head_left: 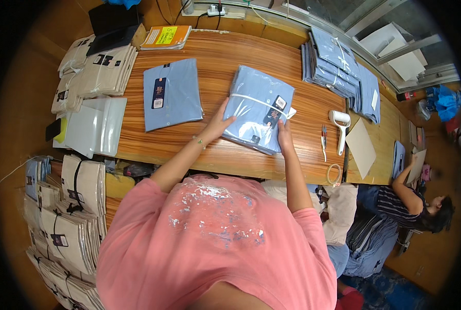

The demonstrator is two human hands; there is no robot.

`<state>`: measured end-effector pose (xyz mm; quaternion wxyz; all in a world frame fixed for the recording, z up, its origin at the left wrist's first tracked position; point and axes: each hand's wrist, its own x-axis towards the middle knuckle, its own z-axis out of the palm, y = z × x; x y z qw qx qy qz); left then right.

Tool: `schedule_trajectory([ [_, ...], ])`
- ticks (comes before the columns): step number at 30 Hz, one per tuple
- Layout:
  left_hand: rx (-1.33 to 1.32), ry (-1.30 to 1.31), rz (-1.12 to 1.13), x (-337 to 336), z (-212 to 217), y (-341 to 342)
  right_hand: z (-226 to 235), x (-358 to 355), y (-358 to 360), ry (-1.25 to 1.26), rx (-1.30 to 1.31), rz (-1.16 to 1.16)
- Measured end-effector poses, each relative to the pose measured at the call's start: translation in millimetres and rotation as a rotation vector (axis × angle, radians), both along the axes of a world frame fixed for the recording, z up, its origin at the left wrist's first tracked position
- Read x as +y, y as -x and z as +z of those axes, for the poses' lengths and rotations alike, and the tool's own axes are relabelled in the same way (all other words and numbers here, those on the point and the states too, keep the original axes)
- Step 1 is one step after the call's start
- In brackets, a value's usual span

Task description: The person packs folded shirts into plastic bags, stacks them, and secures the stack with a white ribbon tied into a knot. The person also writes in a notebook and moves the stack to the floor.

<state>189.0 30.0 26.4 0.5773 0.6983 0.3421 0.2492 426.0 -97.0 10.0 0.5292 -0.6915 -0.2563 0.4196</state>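
A bundle of folded light-blue shirts (251, 121) in transparent plastic lies on the striped wooden table, tied across with a white band. My left hand (219, 123) grips its left edge, thumb on top. At its lower right edge my right hand (285, 138) holds on, with the thumb over the front near the dark tags. The bundle's underside and some fingertips are hidden. To the left, apart from both hands, a single packed blue shirt (183, 95) with a dark tag lies flat.
Stacked blue shirts (334, 64) stand at the far right, beige packs (104, 72) at the left. A lint roller (340, 129), red-handled pliers (324, 140) and a tape roll (334, 174) lie right of the bundle. Another person (408, 201) works at the right with a board.
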Motion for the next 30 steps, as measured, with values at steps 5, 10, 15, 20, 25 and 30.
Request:
schedule_trajectory([
  [5,0.067,0.034,0.010,-24.4,-5.5,73.6,9.8,-20.5,67.5,0.053,0.138,0.063],
  [10,0.357,-0.188,-0.021,-14.6,13.0,122.6,48.6,-22.4,83.2,0.283,0.171,0.139],
  [15,0.183,-0.647,0.029,-12.3,86.6,68.8,41.4,-20.9,49.3,-0.185,-0.559,-0.119],
  [20,0.077,-0.700,-0.165,-29.6,52.3,2.1,33.4,-9.1,63.2,-0.050,-0.384,-0.011],
  [25,0.223,-0.845,-0.131,-56.4,32.7,-12.1,3.1,-10.4,64.2,0.038,0.095,-0.063],
  [30,0.286,-0.797,-0.229,-48.3,42.0,-19.6,0.4,-19.1,68.7,-0.032,0.195,-0.080],
])
